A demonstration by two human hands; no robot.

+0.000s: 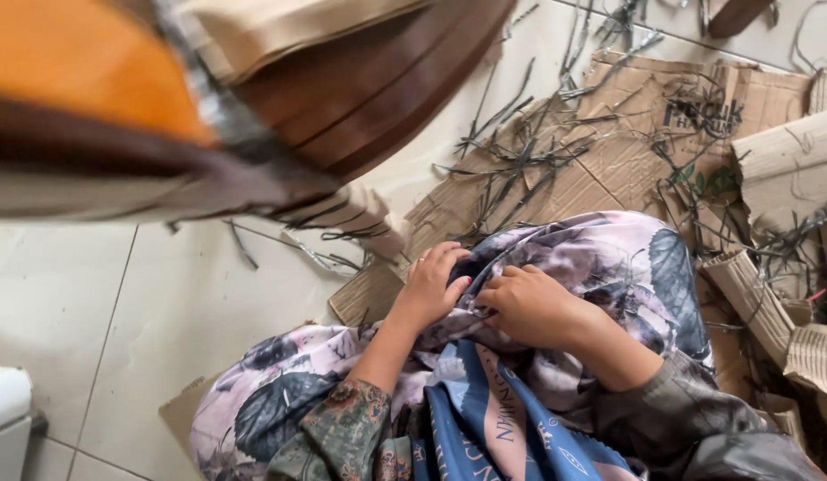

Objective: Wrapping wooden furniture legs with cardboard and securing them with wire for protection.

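Both hands | left hand [429,289], right hand [529,305] clenched on floral cloth [609,258] (pink-grey, leafy)

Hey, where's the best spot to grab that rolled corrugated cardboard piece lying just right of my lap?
Probably the rolled cardboard piece mid-length, pinching across its narrow width from above with the right hand: it lies flat and slanted, its top side exposed, lower end half tucked under scraps.

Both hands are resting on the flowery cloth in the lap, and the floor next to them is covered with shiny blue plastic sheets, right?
Not quite. The head view shows the left hand and right hand on the flowery cloth, but the floor beside them is covered with brown cardboard sheets strewn with thin dark strips, not blue plastic.
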